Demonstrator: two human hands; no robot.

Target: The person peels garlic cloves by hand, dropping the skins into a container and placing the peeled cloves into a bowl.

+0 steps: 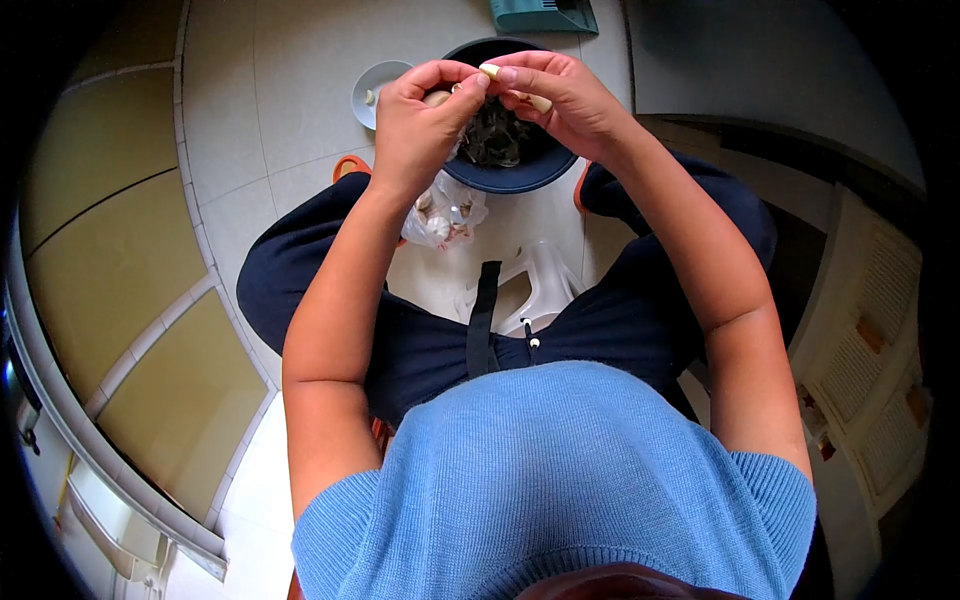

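A pale garlic clove (pixel 490 71) is pinched between the fingertips of both hands, above a dark round basin (pixel 545 170). My left hand (pixel 425 115) is closed, with a rounder pale piece, perhaps a garlic bulb (pixel 437 98), partly hidden in its fingers. My right hand (pixel 565 100) is closed on the clove's right side, and another pale piece (pixel 538 103) shows under its curled fingers. Dark, crumpled matter (pixel 493 135) lies inside the basin below the hands.
Left of the basin, a white plate (pixel 382 75) holds a small pale piece. A clear plastic bag (pixel 440 215) with garlic bulbs lies between the legs, near a white plastic stool (pixel 545 285). A teal dustpan (pixel 545 16) is at the top. Cabinets stand on the left.
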